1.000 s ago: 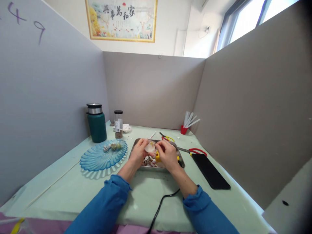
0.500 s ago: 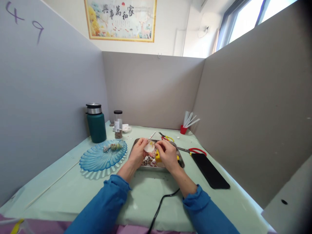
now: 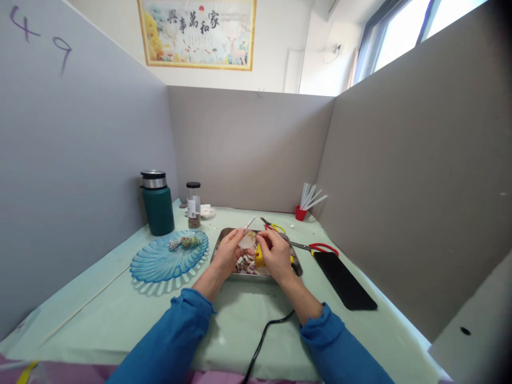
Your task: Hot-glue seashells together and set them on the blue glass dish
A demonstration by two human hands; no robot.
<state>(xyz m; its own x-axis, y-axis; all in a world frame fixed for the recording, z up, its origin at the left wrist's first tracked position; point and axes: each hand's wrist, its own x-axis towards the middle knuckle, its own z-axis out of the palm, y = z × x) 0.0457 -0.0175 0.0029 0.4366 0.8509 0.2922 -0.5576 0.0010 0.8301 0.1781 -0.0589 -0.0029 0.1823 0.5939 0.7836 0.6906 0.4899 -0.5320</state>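
My left hand pinches a pale, fan-shaped seashell by its left edge, above a metal tray. My right hand is closed at the shell's right side, thumb and fingertips together. Whatever those fingertips hold is too small to make out. A yellowish patch shows on the shell's upper part. Below the hands, the tray holds several small shells and a yellow tool, mostly covered by my right hand. A black cord runs from near my right wrist to the table's front edge.
To the left are a blue scalloped plate bearing small shell pieces, a green flask and a clear jar. Rightward lie red-handled scissors, yellow-and-red pliers, a black phone and a red cup of white sticks. Grey partitions enclose the table.
The shell has tilted slightly in my left hand, and its face looks darker now. Both hands stay almost in the same place over the tray.
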